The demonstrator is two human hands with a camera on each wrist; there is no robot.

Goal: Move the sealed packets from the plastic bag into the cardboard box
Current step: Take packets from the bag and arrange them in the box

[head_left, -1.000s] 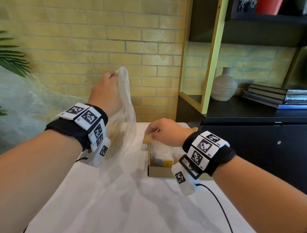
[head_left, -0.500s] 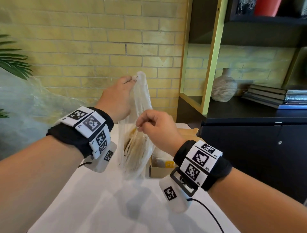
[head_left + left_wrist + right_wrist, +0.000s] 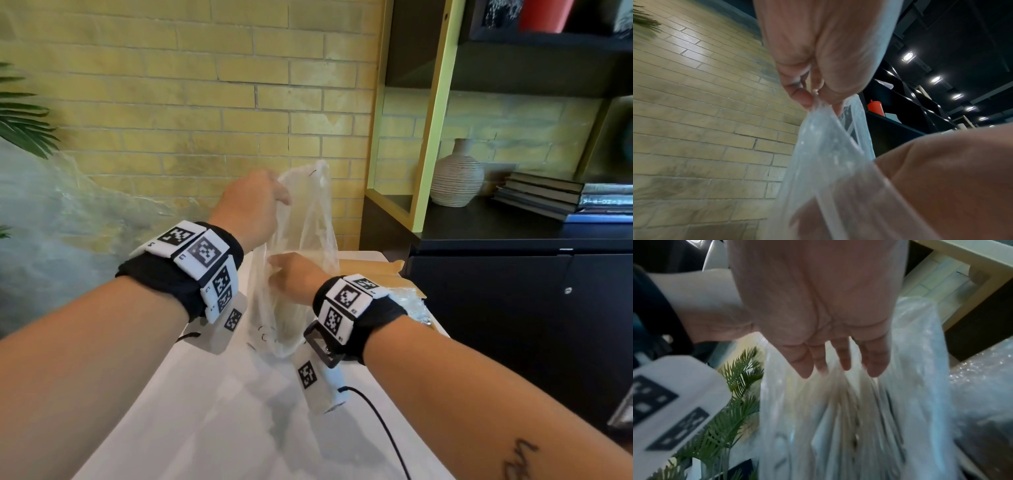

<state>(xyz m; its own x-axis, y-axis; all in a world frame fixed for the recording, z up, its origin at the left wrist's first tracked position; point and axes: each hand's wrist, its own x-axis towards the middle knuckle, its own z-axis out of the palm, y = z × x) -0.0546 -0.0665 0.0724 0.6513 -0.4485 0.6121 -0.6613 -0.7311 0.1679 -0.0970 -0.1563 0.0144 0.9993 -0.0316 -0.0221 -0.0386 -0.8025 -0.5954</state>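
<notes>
My left hand (image 3: pixel 281 198) holds a clear plastic bag (image 3: pixel 308 219) up above the white table (image 3: pixel 222 418). Its thumb and fingers pinch the bag's top edge (image 3: pixel 815 101). Pale sealed packets (image 3: pixel 284 318) show through the bag's lower half. My right hand (image 3: pixel 291 274) is open and reaches down into the bag's mouth. Its straight fingers (image 3: pixel 838 360) point at the packets (image 3: pixel 838 418) below. The open cardboard box (image 3: pixel 371 269) stands just behind the bag to the right, with clear wrapped packets (image 3: pixel 409 305) inside.
A black cabinet (image 3: pixel 513 308) stands right of the table and carries a ribbed vase (image 3: pixel 457 174) and stacked books (image 3: pixel 555 198). A yellow brick wall rises behind. Plant fronds (image 3: pixel 20 120) hang at the far left. A black cable (image 3: pixel 383 428) trails from my right wrist.
My right hand left the cardboard box, came to the bag's mouth and now reaches inside with straight fingers. My left hand carried the bag right and lower, in front of the box.
</notes>
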